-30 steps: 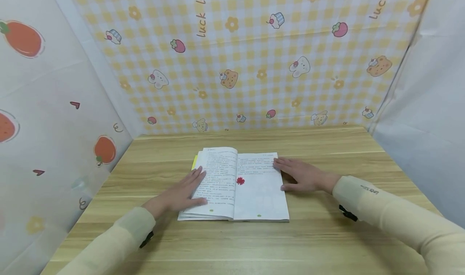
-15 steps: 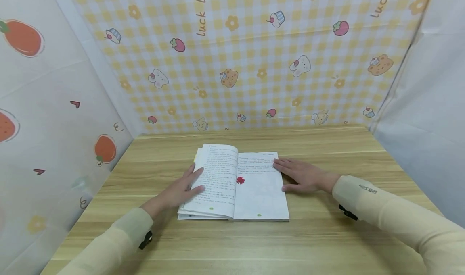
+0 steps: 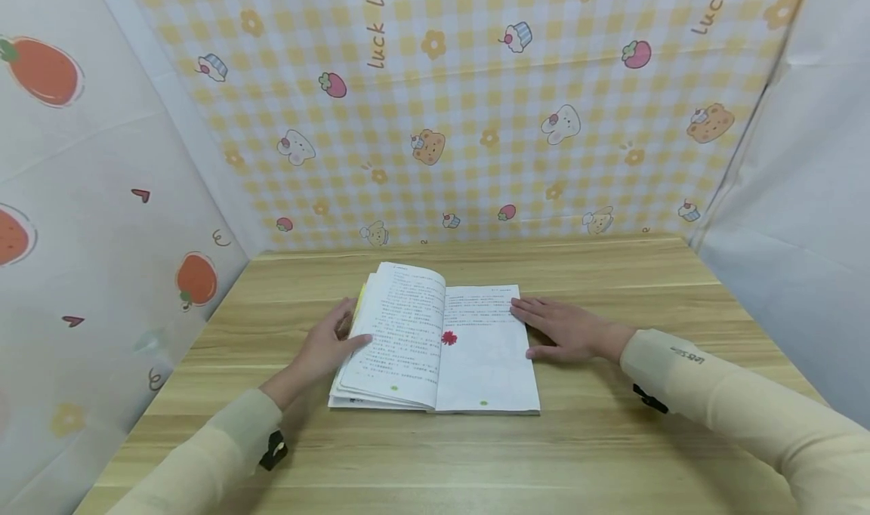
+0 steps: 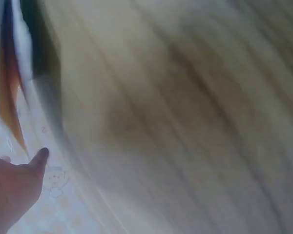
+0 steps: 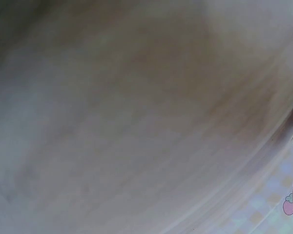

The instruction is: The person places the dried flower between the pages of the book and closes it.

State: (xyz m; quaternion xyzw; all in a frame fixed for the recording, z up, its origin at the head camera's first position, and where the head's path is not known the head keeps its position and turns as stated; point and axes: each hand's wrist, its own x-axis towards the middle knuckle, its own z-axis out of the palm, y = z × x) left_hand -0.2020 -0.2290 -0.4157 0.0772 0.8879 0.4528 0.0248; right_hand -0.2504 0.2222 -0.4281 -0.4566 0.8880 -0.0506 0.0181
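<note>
An open book [image 3: 484,371] lies on the wooden table, its right page flat with a red flower-like mark near the spine. On the left side the pages are raised and curve up from the spine. My left hand [image 3: 319,349] holds that outer edge, thumb on top of the printed page, the other fingers behind and under the edge. In the left wrist view, part of the left hand [image 4: 17,187] shows beside the blurred page edges. My right hand [image 3: 571,330] rests with fairly straight fingers on the right page's outer edge; the right wrist view catches only a sliver of it.
The wooden table [image 3: 462,470] extends around the book on all sides. Behind it hangs a yellow checked cloth [image 3: 462,183] with cartoon prints. White cloth walls stand at left [image 3: 136,273] and right [image 3: 802,198].
My left hand has slid from lying on the left page out to its edge, its fingers now going under. The left pages have risen. The right hand stays put.
</note>
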